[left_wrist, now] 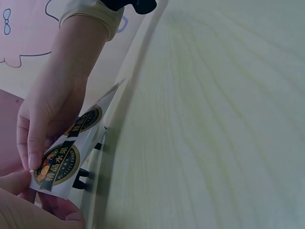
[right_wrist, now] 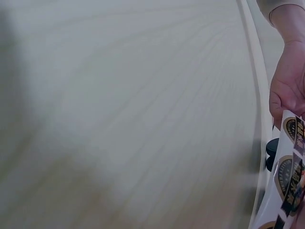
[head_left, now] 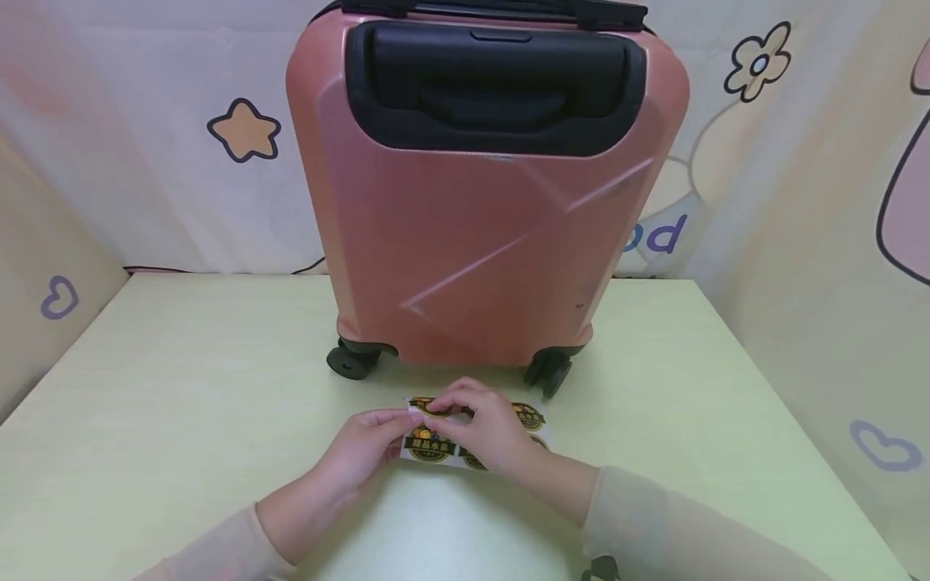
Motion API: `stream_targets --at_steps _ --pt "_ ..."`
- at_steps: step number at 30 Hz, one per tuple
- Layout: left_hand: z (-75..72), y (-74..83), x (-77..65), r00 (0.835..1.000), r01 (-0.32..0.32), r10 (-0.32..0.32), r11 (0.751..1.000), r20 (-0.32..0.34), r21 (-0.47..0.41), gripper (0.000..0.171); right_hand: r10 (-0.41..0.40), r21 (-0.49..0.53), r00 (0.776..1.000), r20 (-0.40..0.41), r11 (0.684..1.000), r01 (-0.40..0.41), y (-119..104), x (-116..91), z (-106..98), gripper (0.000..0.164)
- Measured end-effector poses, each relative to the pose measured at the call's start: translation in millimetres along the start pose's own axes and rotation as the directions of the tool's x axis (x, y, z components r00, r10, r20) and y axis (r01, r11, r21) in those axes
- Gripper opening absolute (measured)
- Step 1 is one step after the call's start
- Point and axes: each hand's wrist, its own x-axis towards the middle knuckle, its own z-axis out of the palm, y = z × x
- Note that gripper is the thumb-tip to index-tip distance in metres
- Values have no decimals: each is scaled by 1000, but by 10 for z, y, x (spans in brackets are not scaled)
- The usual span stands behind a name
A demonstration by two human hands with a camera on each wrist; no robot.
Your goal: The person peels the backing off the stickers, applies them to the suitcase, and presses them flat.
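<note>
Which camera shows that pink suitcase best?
The head view: the suitcase shows nearly whole, cropped at top. The left wrist view catches part of its pink shell; the right wrist view, apparently only a wheel.

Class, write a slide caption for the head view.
Left hand and right hand hold a sticker sheet before a pink suitcase.

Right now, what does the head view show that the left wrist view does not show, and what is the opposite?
Only the head view shows the star, the flower and the black panel of the suitcase.
Only the left wrist view shows the blue bow print.
Both share the left hand, the right hand, the sheet and the table.
</note>
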Motion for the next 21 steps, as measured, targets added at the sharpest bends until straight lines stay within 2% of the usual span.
stream_targets --at_steps 7,21 --pt "37 16 10 1000 2 -2 1000 -13 -17 25 -4 2 1000 -3 1000 4 23 1 -15 11" --pt "52 -7 31 999 15 -17 998 -35 -57 23 45 35 999 0 998 -45 23 4 -26 11"
